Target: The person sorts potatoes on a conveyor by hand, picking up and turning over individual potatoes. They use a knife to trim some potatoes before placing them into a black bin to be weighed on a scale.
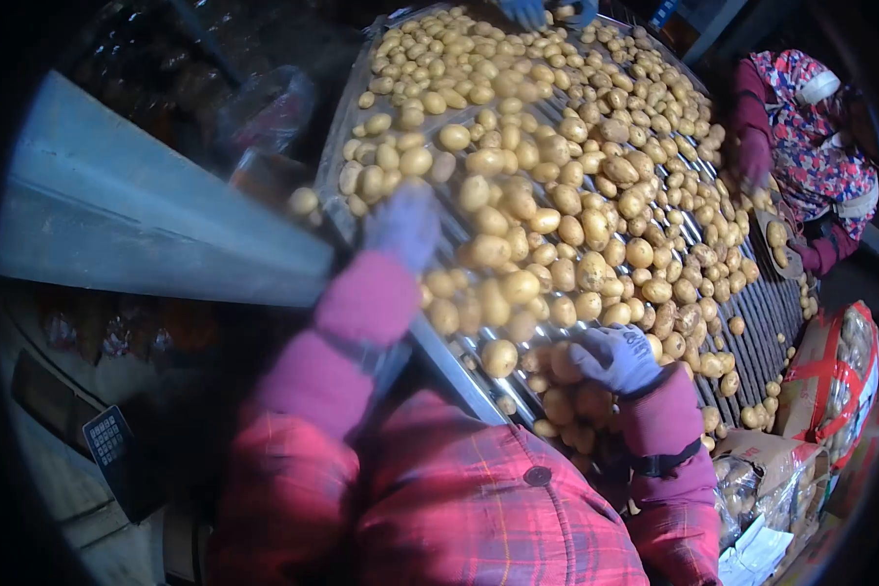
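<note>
Plaid jacket at six; blurred left hand, eleven, beside potatoes; right hand, four, touching one; cannot tell either grip.

A broad, blue-grey metal beam slants from the left edge toward the middle. Above it, in shadow, is crumpled clear plastic. At lower left, a dark device with a keypad stands tilted, its rows of small pale keys visible. At upper right is a person in a floral red, white and blue garment with magenta sleeves. Another person's blue gloves show at the top edge. At lower right, a carton with red tape sits near an open cardboard box, with white paper beside it.
</note>
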`<act>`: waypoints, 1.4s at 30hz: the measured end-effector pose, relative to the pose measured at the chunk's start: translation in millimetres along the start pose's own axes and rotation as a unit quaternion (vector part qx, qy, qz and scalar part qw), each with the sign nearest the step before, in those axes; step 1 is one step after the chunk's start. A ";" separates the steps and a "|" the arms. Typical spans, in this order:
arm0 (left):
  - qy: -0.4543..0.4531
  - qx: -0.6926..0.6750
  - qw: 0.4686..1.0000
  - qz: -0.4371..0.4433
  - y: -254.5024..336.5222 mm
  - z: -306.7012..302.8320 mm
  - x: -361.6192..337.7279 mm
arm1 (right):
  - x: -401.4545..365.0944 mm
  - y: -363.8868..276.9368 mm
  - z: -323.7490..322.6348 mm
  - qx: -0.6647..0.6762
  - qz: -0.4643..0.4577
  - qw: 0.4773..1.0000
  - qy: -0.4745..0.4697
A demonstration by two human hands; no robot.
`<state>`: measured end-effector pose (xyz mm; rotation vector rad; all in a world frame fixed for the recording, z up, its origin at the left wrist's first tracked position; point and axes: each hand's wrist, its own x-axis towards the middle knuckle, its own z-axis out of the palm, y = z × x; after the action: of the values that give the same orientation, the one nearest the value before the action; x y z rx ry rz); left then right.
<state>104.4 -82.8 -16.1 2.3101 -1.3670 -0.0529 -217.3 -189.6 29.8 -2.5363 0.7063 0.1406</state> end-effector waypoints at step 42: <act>0.181 -0.151 0.972 0.005 -4.6 19.8 -31.7 | 251.1 -48.6 -6.1 0.409 -0.138 0.900 0.061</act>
<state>86.9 -61.5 -41.7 1.9434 -1.1008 0.1473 23.1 -271.5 -0.2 -1.7983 0.3275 -0.3495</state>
